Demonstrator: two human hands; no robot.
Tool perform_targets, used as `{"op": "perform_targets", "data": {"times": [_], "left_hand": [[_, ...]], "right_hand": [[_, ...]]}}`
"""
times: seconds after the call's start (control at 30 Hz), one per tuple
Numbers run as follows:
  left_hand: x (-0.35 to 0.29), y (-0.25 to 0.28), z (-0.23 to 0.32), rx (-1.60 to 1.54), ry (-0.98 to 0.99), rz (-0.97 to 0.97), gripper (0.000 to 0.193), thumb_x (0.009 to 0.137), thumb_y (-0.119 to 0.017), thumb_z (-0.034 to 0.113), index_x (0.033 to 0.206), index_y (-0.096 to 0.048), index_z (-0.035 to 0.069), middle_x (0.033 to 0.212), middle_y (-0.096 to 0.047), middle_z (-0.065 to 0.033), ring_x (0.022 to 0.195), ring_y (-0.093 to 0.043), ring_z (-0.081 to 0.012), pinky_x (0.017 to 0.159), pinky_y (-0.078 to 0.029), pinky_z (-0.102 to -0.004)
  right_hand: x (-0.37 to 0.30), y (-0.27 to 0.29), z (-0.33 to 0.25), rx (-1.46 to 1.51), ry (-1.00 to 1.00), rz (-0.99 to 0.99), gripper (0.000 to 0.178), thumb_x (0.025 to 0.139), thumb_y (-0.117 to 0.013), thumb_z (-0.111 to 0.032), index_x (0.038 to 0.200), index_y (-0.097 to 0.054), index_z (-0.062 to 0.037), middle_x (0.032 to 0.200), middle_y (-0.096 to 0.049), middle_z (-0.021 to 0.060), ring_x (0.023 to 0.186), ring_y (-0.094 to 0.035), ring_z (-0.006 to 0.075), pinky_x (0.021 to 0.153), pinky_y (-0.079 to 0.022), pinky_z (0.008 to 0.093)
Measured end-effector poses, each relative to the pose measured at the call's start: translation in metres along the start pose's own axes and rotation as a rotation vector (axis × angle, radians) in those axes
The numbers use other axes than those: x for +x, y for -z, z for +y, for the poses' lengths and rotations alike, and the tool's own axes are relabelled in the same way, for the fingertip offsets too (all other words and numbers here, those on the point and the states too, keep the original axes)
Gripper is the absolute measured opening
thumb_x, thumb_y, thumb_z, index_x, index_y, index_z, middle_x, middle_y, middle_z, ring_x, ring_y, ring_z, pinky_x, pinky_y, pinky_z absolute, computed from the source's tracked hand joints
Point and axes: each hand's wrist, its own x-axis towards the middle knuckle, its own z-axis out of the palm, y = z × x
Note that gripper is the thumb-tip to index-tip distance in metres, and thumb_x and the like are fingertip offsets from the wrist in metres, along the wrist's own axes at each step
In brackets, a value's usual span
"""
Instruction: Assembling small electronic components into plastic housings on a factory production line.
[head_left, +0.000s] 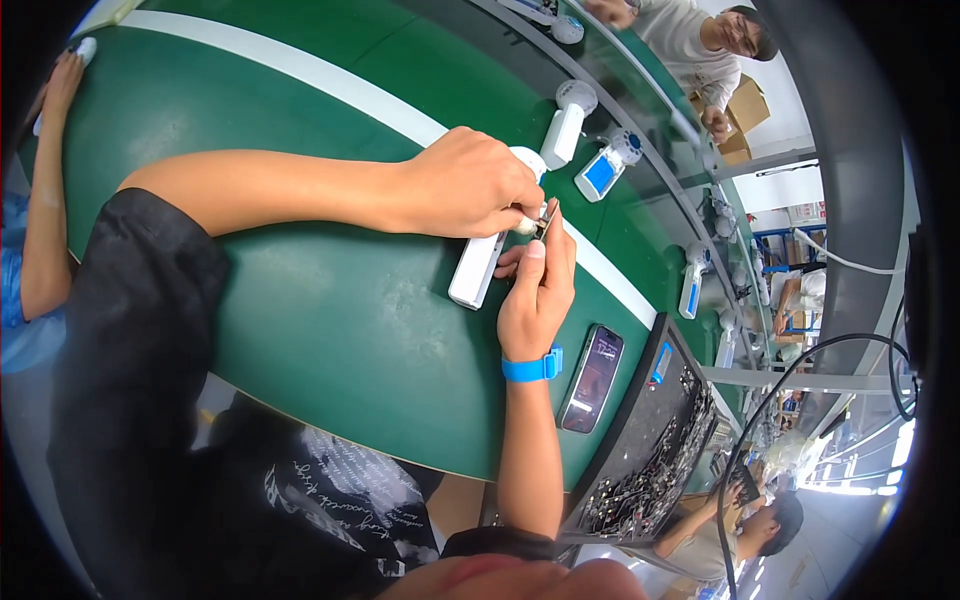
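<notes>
A white handheld fan (476, 270) lies on the green conveyor belt (340, 330). My left hand (470, 185) reaches in from the left and covers the fan's upper end, fingers closed on it. My right hand (537, 292), with a blue wristband (532, 367), comes up from below. It pinches a small dark part (547, 220) between thumb and fingers, right against my left fingertips at the fan's head. The spot where the part meets the fan is mostly hidden by my fingers.
Further white fans (566, 124) (604, 170) (692, 284) lie along the belt. A smartphone (592, 378) rests by my right wrist. Beside it is a black tray (655, 465) of small metal parts. Other people sit at top right (700, 45), bottom right (740, 530) and left (45, 210).
</notes>
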Motion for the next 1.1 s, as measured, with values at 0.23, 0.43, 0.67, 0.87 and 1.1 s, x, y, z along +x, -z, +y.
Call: {"op": "perform_targets", "data": {"times": [0.23,0.43,0.67,0.87,1.1], "left_hand": [[0.002,-0.008,0.001,-0.058,-0.011,0.083,0.007,0.076,-0.072,0.014,0.077,-0.07,0.007,0.076,-0.069,-0.0043,0.071,-0.066,-0.0253,0.062,-0.05,-0.0378],[0.005,-0.005,0.013,-0.147,0.172,-0.036,0.008,0.076,-0.072,0.013,0.078,-0.07,0.006,0.076,-0.069,-0.0051,0.072,-0.066,-0.0257,0.062,-0.05,-0.0376],[0.005,-0.019,0.008,-0.05,-0.05,0.067,0.011,0.075,-0.073,0.014,0.08,-0.071,0.005,0.075,-0.069,-0.0077,0.068,-0.066,-0.0271,0.059,-0.05,-0.0376],[0.007,-0.003,0.009,0.038,0.106,-0.039,0.013,0.074,-0.072,0.017,0.083,-0.073,0.008,0.079,-0.071,-0.0083,0.077,-0.068,-0.0301,0.066,-0.054,-0.0405],[0.07,-0.02,-0.024,-0.201,-0.344,-0.12,0.022,0.074,-0.074,0.022,0.083,-0.068,0.002,0.089,-0.068,-0.0112,0.086,-0.065,-0.0328,0.075,-0.051,-0.0437]], "right_hand": [[0.002,0.005,0.001,0.017,0.007,0.015,0.043,0.106,-0.044,-0.01,0.147,-0.046,0.0008,0.12,-0.054,0.0108,0.076,-0.06,0.0113,0.063,-0.053,0.0257],[-0.001,0.01,0.003,0.048,-0.004,0.008,0.043,0.105,-0.044,-0.008,0.147,-0.046,0.001,0.121,-0.053,0.0107,0.076,-0.061,0.0107,0.063,-0.054,0.0256],[-0.007,0.017,0.013,-0.029,0.032,-0.026,0.042,0.104,-0.045,-0.008,0.146,-0.047,0.0018,0.116,-0.054,0.0104,0.075,-0.06,0.0109,0.064,-0.054,0.0255],[0.004,0.026,0.013,-0.031,0.06,-0.18,0.041,0.103,-0.047,-0.009,0.143,-0.05,0.0016,0.112,-0.056,0.0123,0.076,-0.059,0.0164,0.068,-0.053,0.0316],[0.013,0.075,-0.011,-0.335,0.185,-0.228,0.045,0.101,-0.052,-0.015,0.143,-0.047,0.0008,0.115,-0.06,0.022,0.095,-0.064,0.0377,0.08,-0.053,0.0443]]}}
